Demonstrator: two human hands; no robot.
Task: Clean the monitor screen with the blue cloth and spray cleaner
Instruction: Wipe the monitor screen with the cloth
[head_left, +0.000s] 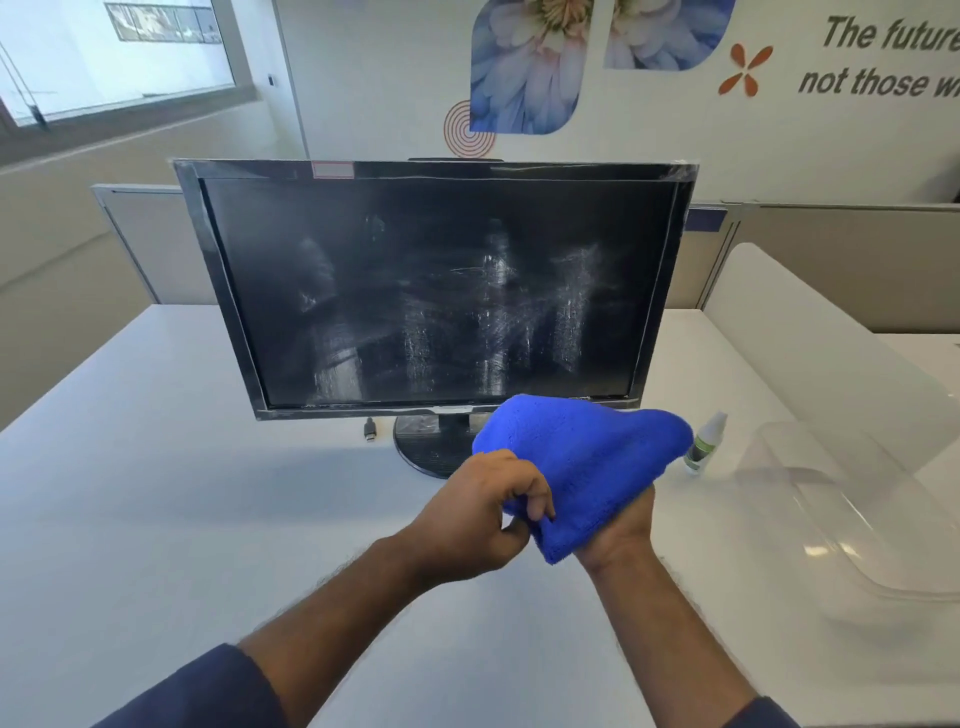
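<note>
A black monitor (436, 291) stands upright on the white desk, its dark screen streaked with whitish smears across the middle and right. In front of its stand, both hands hold a bunched blue cloth (587, 457). My left hand (488, 514) pinches the cloth's near left edge. My right hand (621, 525) supports the cloth from beneath and is mostly hidden by it. A small clear spray bottle (704, 444) with a green label stands on the desk just right of the cloth, untouched.
The white desk (182, 493) spreads wide to the left. A cable plug (370, 430) hangs under the monitor's lower edge. A clear plastic tray or cover (857, 519) lies at the right. Low partition walls (831, 260) stand behind.
</note>
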